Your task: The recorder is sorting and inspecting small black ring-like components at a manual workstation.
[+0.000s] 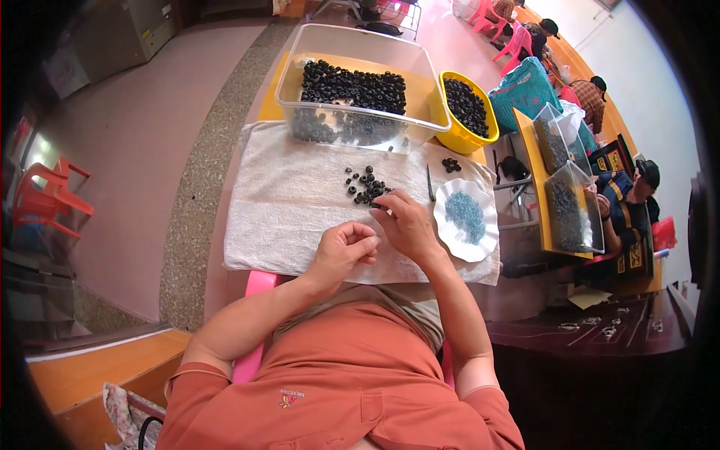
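Observation:
A small loose pile of black beads lies on the white towel in front of me. My right hand reaches to the near edge of this pile, thumb and fingertips pinched at a black bead. Just left of it, my left hand is held above the towel with curled fingers and the thumb pressed to the index finger. Whatever that pinch holds is too small to see. Right of my right hand stands a white scalloped dish of small light-blue beads.
A clear plastic bin and a yellow tub, both with black beads, stand beyond the towel. A dark slim tool and several black pieces lie near the dish. Other people work at right beside more clear bins.

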A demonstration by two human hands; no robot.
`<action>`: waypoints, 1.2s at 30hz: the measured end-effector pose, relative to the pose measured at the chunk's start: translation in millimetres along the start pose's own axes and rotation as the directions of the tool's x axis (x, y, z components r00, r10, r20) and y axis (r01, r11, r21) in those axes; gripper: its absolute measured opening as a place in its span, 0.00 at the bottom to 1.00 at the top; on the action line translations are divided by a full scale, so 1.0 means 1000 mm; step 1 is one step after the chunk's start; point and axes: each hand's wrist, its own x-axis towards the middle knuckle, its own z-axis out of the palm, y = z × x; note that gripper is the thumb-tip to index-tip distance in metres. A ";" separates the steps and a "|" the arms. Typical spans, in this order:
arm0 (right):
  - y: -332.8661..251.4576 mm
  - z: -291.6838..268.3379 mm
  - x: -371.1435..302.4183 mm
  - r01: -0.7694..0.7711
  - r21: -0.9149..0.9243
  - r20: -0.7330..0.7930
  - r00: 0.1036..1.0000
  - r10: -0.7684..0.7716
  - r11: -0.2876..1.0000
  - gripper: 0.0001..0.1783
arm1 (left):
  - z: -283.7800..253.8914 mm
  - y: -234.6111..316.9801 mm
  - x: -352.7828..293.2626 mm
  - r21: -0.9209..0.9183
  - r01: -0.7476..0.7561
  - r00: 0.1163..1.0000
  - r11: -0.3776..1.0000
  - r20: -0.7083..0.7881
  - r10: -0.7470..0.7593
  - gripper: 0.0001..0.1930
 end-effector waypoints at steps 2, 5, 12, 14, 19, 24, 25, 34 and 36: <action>-0.002 -0.008 -0.005 -0.006 0.130 0.012 1.000 0.004 0.992 0.08 | 0.001 0.001 0.000 -0.004 -0.023 0.998 1.000 -0.058 0.023 0.07; -0.003 -0.010 -0.019 -0.009 0.324 0.030 1.000 0.000 0.946 0.08 | 0.000 0.001 0.000 -0.034 -0.022 0.997 0.999 -0.072 0.020 0.08; -0.008 -0.010 -0.038 -0.050 0.505 0.086 0.996 0.008 0.862 0.11 | -0.003 0.001 0.002 -0.083 0.013 1.000 0.996 0.013 -0.012 0.08; -0.008 -0.011 -0.038 -0.059 0.541 0.090 0.996 0.012 0.839 0.12 | -0.001 0.003 0.000 -0.088 0.008 1.000 0.996 0.008 -0.007 0.08; -0.006 -0.014 -0.040 -0.081 0.556 0.134 0.991 0.007 0.827 0.14 | -0.003 0.002 0.001 -0.068 -0.003 0.999 0.998 0.044 0.006 0.09; -0.012 -0.018 -0.038 -0.063 0.511 0.137 0.990 -0.009 0.857 0.15 | -0.005 0.002 0.000 -0.053 -0.008 0.999 0.999 0.035 0.010 0.11; -0.013 -0.019 -0.038 -0.057 0.481 0.142 0.990 -0.014 0.875 0.15 | -0.005 0.002 0.000 -0.044 -0.010 0.999 0.999 0.039 0.011 0.11; -0.013 -0.021 -0.040 -0.071 0.400 0.178 0.984 -0.002 0.914 0.16 | -0.003 0.001 0.000 -0.010 -0.017 0.998 1.000 0.055 0.017 0.13; -0.017 -0.021 -0.040 -0.081 0.381 0.174 0.985 0.014 0.921 0.15 | -0.003 0.001 0.000 0.016 -0.020 0.998 1.000 0.065 0.019 0.13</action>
